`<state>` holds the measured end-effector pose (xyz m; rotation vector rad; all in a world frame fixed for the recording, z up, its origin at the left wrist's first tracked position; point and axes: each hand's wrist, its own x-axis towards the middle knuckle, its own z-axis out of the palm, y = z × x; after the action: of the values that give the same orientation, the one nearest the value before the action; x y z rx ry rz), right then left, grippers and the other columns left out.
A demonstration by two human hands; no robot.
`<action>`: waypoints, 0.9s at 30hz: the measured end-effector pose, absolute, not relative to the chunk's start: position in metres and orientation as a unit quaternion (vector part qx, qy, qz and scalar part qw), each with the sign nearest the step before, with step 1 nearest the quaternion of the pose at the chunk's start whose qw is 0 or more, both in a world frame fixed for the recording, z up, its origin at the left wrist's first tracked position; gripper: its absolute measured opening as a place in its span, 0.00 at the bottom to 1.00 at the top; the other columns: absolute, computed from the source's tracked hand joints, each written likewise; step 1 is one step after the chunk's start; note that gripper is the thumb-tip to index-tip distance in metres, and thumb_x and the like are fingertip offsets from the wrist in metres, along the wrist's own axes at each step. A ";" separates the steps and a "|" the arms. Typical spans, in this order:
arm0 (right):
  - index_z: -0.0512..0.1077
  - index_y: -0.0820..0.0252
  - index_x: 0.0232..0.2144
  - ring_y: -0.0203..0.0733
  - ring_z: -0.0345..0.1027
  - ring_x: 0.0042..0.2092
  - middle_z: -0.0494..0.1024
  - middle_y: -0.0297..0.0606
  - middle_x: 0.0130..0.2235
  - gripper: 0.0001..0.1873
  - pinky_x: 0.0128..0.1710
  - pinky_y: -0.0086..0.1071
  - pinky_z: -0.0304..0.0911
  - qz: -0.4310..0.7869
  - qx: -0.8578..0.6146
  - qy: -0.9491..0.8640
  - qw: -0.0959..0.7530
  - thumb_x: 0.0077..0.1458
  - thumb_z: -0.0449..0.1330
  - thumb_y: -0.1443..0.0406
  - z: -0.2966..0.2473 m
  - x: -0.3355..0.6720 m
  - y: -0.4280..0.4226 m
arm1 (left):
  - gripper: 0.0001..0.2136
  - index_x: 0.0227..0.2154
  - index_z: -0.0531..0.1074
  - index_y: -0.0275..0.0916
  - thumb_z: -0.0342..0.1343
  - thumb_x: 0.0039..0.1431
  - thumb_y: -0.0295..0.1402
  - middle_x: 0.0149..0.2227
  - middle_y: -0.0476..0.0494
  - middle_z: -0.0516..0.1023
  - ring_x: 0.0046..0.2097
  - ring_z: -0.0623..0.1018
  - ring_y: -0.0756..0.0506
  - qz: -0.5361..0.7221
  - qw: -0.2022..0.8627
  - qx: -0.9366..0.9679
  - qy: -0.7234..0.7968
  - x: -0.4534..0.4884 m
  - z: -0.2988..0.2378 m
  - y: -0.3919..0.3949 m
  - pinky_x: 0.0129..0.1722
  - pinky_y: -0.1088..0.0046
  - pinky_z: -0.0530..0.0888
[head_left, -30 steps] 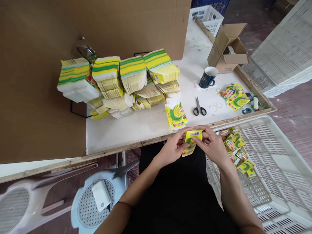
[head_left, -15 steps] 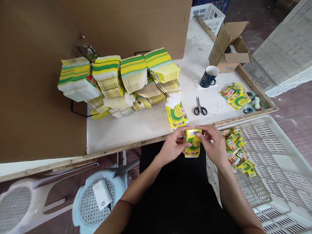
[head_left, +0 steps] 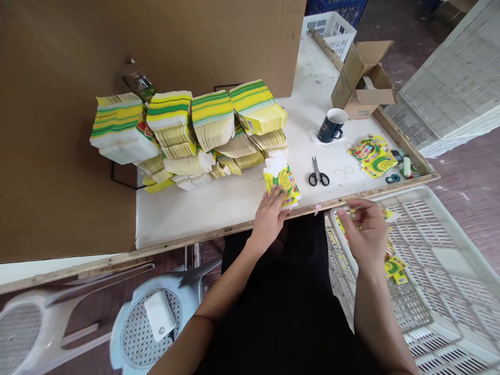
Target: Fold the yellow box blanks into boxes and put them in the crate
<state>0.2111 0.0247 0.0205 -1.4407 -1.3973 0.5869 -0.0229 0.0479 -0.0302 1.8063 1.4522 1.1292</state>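
Observation:
My left hand (head_left: 269,216) rests on the flat yellow-and-green printed cartons (head_left: 289,186) at the table's front edge, fingers stretched out over the top one. Over the white crate (head_left: 449,229) on the right hovers my right hand (head_left: 367,229), slightly blurred, its thumb apart from the curled fingers and no carton visible in its grasp. Small folded boxes (head_left: 396,268) of the same print lie in the crate, partly hidden behind this hand. Black-handled scissors (head_left: 319,176) lie on the table between the two hands.
Banded stacks of flat cartons (head_left: 213,117) stand against a large cardboard sheet (head_left: 195,41). A dark mug (head_left: 331,127), an open cardboard box (head_left: 361,88) and loose cartons (head_left: 375,155) occupy the table's right side. A stool (head_left: 144,333) at lower left bears a white device (head_left: 160,315).
The carton held between both hands has left them. My left hand has moved left onto the flat cartons; my right hand has moved right, over the crate.

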 end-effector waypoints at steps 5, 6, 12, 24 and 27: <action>0.75 0.57 0.42 0.38 0.69 0.30 0.79 0.36 0.32 0.20 0.30 0.32 0.65 0.411 -0.583 -0.462 0.526 0.59 0.66 0.49 -0.001 0.175 0.038 | 0.15 0.54 0.80 0.44 0.54 0.70 0.34 0.60 0.39 0.79 0.65 0.76 0.38 0.459 0.291 0.697 0.468 -0.022 -0.024 0.034 0.69 0.47 0.69; 0.74 0.57 0.44 0.38 0.71 0.30 0.80 0.36 0.32 0.22 0.30 0.32 0.66 0.445 -0.573 -0.440 0.528 0.57 0.68 0.48 -0.004 0.170 0.041 | 0.14 0.54 0.80 0.45 0.54 0.70 0.34 0.59 0.40 0.80 0.64 0.77 0.39 0.463 0.297 0.712 0.437 -0.020 -0.021 0.030 0.68 0.49 0.71; 0.72 0.55 0.46 0.44 0.79 0.38 0.83 0.36 0.33 0.24 0.41 0.38 0.75 0.472 -0.539 -0.414 0.561 0.52 0.72 0.51 -0.008 0.167 0.039 | 0.24 0.62 0.73 0.45 0.64 0.63 0.38 0.67 0.36 0.71 0.72 0.66 0.36 0.526 0.371 0.671 0.368 -0.013 -0.010 0.017 0.72 0.48 0.63; 0.75 0.54 0.37 0.41 0.76 0.29 0.82 0.36 0.29 0.23 0.26 0.32 0.71 0.567 -0.492 -0.409 0.519 0.47 0.75 0.49 0.004 0.153 0.030 | 0.32 0.62 0.73 0.41 0.63 0.59 0.54 0.65 0.32 0.74 0.65 0.75 0.32 0.529 0.681 0.410 0.298 -0.020 -0.007 0.027 0.61 0.55 0.75; 0.77 0.54 0.38 0.43 0.79 0.33 0.85 0.38 0.34 0.21 0.32 0.36 0.75 0.577 -0.484 -0.420 0.506 0.49 0.74 0.49 0.003 0.152 0.028 | 0.31 0.55 0.78 0.37 0.68 0.54 0.54 0.58 0.31 0.80 0.60 0.79 0.32 0.489 0.724 0.409 0.263 -0.019 -0.007 0.027 0.59 0.55 0.77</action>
<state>0.1520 0.0280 0.0028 -1.1673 -1.0125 1.3920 -0.0186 0.0268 -0.0074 0.9038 0.5809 1.0788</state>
